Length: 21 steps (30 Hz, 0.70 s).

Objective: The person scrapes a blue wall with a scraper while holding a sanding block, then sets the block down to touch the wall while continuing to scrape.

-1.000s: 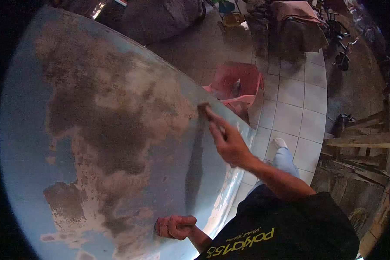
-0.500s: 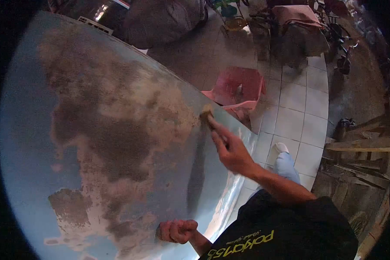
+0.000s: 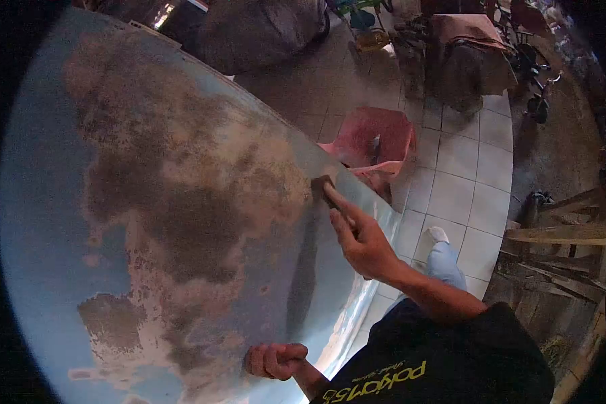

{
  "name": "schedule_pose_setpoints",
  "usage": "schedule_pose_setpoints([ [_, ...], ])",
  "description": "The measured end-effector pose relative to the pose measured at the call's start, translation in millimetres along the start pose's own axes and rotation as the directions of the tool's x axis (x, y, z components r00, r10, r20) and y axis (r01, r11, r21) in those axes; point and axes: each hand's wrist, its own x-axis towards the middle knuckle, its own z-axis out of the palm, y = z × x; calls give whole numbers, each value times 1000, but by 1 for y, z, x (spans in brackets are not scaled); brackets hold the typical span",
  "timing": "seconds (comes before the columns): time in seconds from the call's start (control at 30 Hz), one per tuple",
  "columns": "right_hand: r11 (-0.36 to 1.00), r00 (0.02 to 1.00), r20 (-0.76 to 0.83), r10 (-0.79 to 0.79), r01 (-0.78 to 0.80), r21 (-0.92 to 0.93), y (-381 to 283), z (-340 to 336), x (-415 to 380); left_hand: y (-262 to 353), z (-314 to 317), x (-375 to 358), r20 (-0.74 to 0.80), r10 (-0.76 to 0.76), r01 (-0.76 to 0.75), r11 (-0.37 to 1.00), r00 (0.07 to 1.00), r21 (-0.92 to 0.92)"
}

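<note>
A large pale blue panel (image 3: 54,222), covered with brown and pinkish worn patches, fills the left and middle of the view. Near its far right edge my right hand (image 3: 367,246) reaches out, fingers closed on a small dark brown piece (image 3: 321,184) that looks like folded sandpaper. That piece touches the panel at the border of a tan patch. My left hand (image 3: 276,361) rests as a closed fist on the panel's lower part, close to my body; whatever it may hold is hidden. A dark streak (image 3: 304,269) runs down the panel between both hands.
Beyond the panel's edge stands a pink plastic chair (image 3: 377,138) on white floor tiles (image 3: 451,192). A covered stack (image 3: 471,60) and a dark covered bulk (image 3: 256,34) lie at the back. Wooden pieces (image 3: 559,234) are piled at right. My foot (image 3: 438,234) is on the tiles.
My right hand and the brown piece have shifted slightly down along the panel. My left hand stays in place. The view has tilted a little.
</note>
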Motion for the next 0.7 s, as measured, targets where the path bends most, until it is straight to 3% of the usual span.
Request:
schedule_pose_setpoints([
  [0.13, 997, 997, -48, 64, -62, 36, -11, -8, 9, -3, -9, -7, 24, 24, -24, 1000, 999, -6],
  [0.2, 979, 980, 19, 197, -195, -60, -22, -7, 3, -3, -8, -7, 20, 11, -11, 1000, 1000, -3],
  [0.23, 982, 984, 15, 179, -178, -62, -14, -4, 4, -4, -7, -7, -2, 15, -15, 1000, 1000, -11],
  [0.3, 986, 987, -49, -154, 150, -70, 15, 4, 0, -4, -6, -8, -17, 22, -23, 999, 1000, -29],
  [0.33, 987, 987, -51, -149, 146, -70, -3, 1, 1, -5, -5, -9, -17, 24, -25, 999, 1000, -37],
  [0.37, 995, 995, 1, 98, -98, -30, -25, -7, 4, -5, -4, -9, -22, 25, -25, 999, 999, -41],
  [0.4, 941, 939, 63, 338, -338, -3, -39, -9, 6, -5, -4, -9, -27, 27, -28, 999, 999, -43],
  [0.43, 944, 942, 64, 329, -329, -1, -31, -5, 3, -6, -3, -9, -40, 33, -34, 998, 999, -47],
  [0.5, 1000, 1000, 17, 5, -6, 8, -14, 3, -3, -6, 0, -6, -72, 39, -43, 997, 997, -61],
  [0.57, 998, 998, 25, 57, -56, -8, -18, -1, -4, -3, -9, -1, 20, 28, -28, 1000, 999, 11],
  [0.7, 972, 970, 52, 236, -236, -3, -35, 3, -9, -3, -14, -5, 19, 19, -19, 1000, 1000, 14],
])
